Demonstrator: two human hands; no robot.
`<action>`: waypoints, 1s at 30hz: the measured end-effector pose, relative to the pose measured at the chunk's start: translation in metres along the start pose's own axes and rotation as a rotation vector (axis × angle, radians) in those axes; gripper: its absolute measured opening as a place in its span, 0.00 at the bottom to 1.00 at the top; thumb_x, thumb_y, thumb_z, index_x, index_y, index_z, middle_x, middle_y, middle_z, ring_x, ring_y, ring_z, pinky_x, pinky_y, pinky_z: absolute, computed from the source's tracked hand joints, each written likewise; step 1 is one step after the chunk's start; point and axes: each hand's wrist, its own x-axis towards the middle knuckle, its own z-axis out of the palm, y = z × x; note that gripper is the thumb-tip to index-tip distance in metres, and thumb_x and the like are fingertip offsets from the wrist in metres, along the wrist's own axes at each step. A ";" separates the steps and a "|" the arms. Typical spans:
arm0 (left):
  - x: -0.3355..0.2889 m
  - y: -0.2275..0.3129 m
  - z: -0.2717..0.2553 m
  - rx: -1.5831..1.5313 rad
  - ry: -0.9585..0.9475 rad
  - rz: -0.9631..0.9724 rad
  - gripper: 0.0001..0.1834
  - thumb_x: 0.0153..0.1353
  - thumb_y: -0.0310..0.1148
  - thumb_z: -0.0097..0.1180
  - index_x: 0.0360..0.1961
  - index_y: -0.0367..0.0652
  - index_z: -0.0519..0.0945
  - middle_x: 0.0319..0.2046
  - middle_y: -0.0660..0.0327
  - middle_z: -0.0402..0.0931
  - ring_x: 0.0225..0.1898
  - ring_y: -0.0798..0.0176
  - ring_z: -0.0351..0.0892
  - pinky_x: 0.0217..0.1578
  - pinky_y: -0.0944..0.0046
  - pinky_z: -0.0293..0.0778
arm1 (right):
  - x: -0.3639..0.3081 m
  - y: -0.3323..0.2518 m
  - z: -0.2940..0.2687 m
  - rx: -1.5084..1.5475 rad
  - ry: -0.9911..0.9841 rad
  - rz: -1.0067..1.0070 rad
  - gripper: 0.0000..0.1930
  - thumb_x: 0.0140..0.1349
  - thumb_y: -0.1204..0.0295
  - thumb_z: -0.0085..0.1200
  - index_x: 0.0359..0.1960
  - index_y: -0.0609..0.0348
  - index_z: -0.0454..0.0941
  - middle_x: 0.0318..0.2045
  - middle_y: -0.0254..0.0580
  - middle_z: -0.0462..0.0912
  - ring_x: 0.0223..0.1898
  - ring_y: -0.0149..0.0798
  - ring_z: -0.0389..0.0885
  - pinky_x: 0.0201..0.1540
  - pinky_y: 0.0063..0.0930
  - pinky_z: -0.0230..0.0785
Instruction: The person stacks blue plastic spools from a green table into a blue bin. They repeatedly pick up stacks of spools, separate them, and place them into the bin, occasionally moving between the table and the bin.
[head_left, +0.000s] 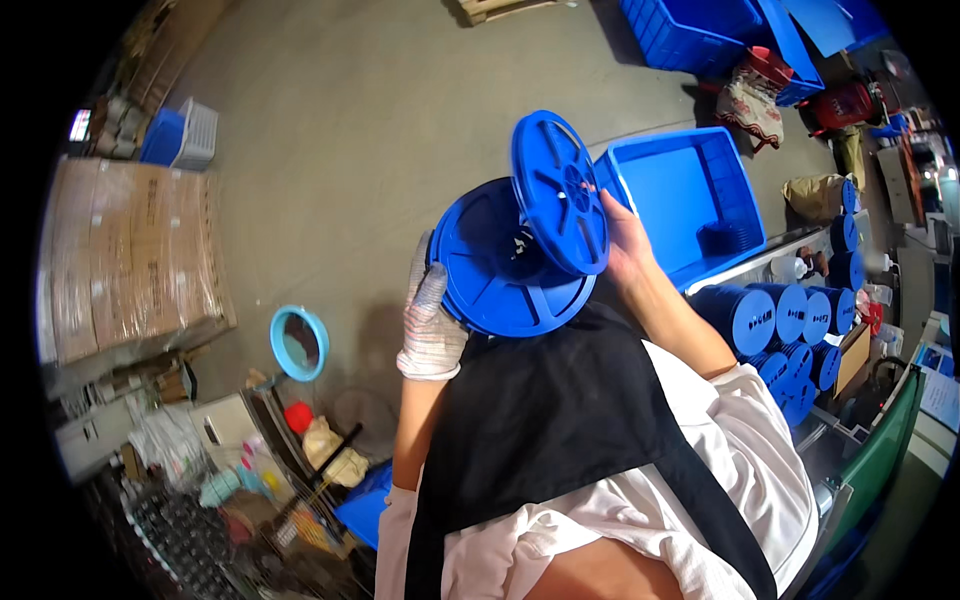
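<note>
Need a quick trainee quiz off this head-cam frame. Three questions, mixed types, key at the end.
1. Multiple choice: the person's left hand is
A) bare
B) gloved
C) out of view

2. True or false: the light-blue round basin is to the left of both hands in the picture.

3. Short answer: the right hand holds the tilted, spoked, round blue plastic disc. What does the other hand hold, and where is its grip?

Key:
1. B
2. True
3. A second round blue plastic disc, gripped at its left edge
</note>
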 end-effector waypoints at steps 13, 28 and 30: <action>0.352 0.056 0.123 0.263 -0.297 -0.301 0.39 0.60 0.44 0.61 0.67 0.39 0.60 0.61 0.51 0.66 0.60 0.54 0.67 0.60 0.52 0.68 | 0.167 -0.155 0.102 0.235 -0.499 -0.453 0.07 0.63 0.65 0.55 0.33 0.53 0.74 0.61 0.47 0.71 0.71 0.51 0.52 0.70 0.59 0.48; 0.629 -0.002 0.387 0.418 -0.356 -0.397 0.31 0.63 0.33 0.57 0.65 0.35 0.62 0.57 0.52 0.70 0.56 0.55 0.74 0.55 0.54 0.73 | 0.242 -0.435 0.201 0.083 -0.641 -0.677 0.26 0.56 0.49 0.59 0.42 0.59 0.71 0.70 0.58 0.50 0.69 0.53 0.56 0.68 0.49 0.53; 0.656 -0.021 0.423 0.437 -0.390 -0.418 0.32 0.63 0.33 0.57 0.65 0.36 0.62 0.57 0.51 0.70 0.55 0.55 0.74 0.55 0.54 0.74 | 0.242 -0.469 0.208 0.039 -0.638 -0.759 0.27 0.56 0.46 0.58 0.43 0.58 0.71 0.69 0.59 0.50 0.68 0.53 0.56 0.68 0.47 0.53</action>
